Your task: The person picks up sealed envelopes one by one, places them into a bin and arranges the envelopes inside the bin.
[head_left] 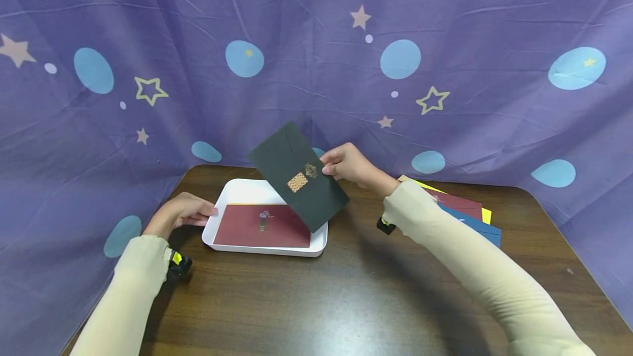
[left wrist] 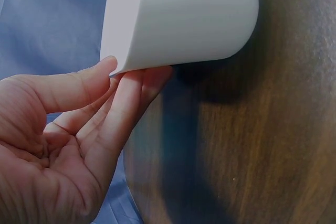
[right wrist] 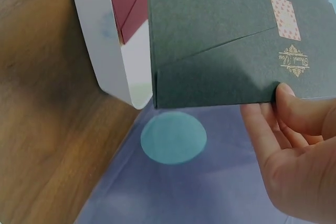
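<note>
A dark green envelope (head_left: 277, 153) is pinched at its edge by my right hand (head_left: 350, 165), tilted above the right part of a white tray (head_left: 247, 191). It bears a small patterned sticker and gold "Thank You" print, clear in the right wrist view. Inside the tray lies a dark red envelope (head_left: 242, 229) with a printed motif, its right part overlapped by the green one. At the tray's left rim, my left hand (head_left: 190, 210) grips the wall between thumb and fingers, as the left wrist view (left wrist: 79, 129) shows too.
On the right of the brown wooden table (head_left: 277, 301) lie several fanned envelopes, among them a blue envelope (head_left: 477, 228), another dark red envelope (head_left: 462, 206) and a yellow one (head_left: 487, 216), partly behind my right forearm. A purple patterned curtain (head_left: 306, 26) hangs behind the table.
</note>
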Demonstrator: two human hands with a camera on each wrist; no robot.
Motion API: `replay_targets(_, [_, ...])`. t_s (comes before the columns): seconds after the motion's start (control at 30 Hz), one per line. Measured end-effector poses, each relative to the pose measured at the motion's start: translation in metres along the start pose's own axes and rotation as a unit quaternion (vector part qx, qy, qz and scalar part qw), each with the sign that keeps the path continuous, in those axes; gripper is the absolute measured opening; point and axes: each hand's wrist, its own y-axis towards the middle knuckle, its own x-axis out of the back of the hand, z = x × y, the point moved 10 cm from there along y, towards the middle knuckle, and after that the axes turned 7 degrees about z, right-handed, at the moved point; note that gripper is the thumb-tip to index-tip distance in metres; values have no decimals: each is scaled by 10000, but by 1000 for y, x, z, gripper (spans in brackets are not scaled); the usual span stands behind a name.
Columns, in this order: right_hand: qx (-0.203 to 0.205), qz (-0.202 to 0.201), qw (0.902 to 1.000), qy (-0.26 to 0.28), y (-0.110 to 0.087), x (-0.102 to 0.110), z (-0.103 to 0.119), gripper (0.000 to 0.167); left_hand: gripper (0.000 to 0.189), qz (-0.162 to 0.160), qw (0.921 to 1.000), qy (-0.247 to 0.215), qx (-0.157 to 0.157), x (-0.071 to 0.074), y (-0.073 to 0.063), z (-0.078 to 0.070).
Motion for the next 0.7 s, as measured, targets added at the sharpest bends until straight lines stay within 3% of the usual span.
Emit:
replay_targets(0.43, [-235,-116,9957,887,9,-23,-10,27,39,-60,10000,29,25,3,3,3])
replay_targets(0.7, [-236,143,9968,756,13,-40,-11,27,40,-53,10000,18,24,2,1,2])
